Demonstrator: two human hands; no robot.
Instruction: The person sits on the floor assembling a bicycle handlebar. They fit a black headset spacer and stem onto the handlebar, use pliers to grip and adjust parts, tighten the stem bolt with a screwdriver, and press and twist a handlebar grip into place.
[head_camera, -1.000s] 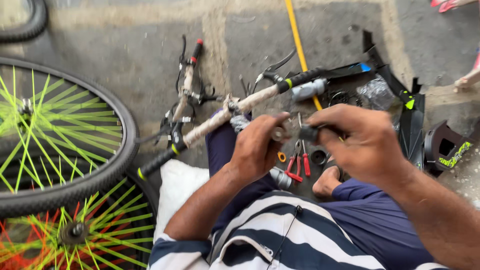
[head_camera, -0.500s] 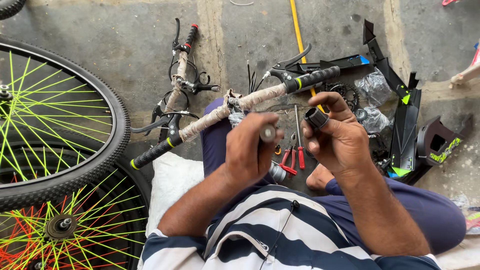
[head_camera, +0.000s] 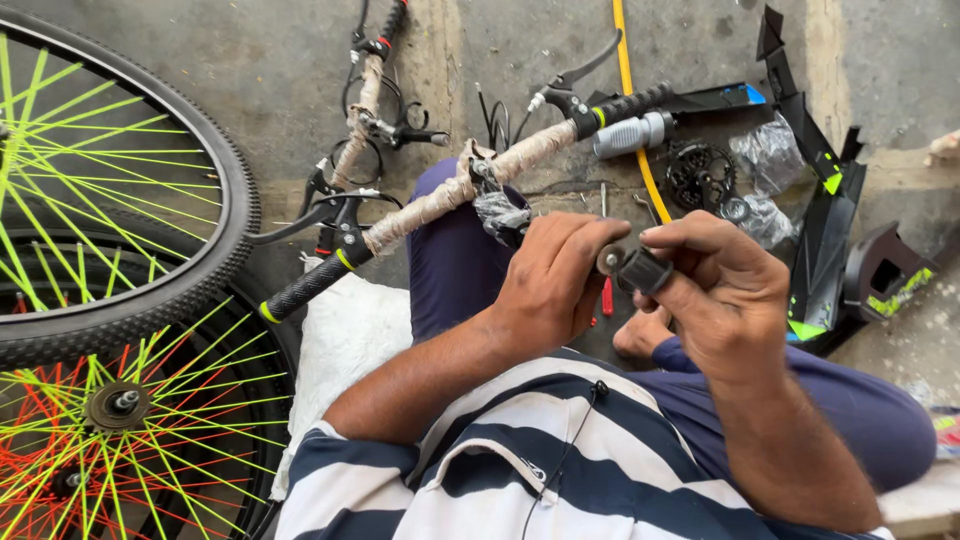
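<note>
1. Currently we hold a short black cylindrical fitting (head_camera: 646, 270) pinched in the fingers of our right hand (head_camera: 722, 290), just above the lap; our left hand (head_camera: 553, 280) is closed round a small round metal part (head_camera: 607, 260) that touches the fitting's end.
2. Judged step: mating the two pieces. Next move calls for square alignment and a firm twist or push.
3. Around: paper-wrapped handlebar with black grips (head_camera: 440, 195) across the knee, black toothed chainring (head_camera: 700, 175), red-handled tool (head_camera: 607, 297) on the floor, black-tyred wheel with lime spokes (head_camera: 110, 200).
4. Obstruction: the handlebar crowds the left wrist.
</note>
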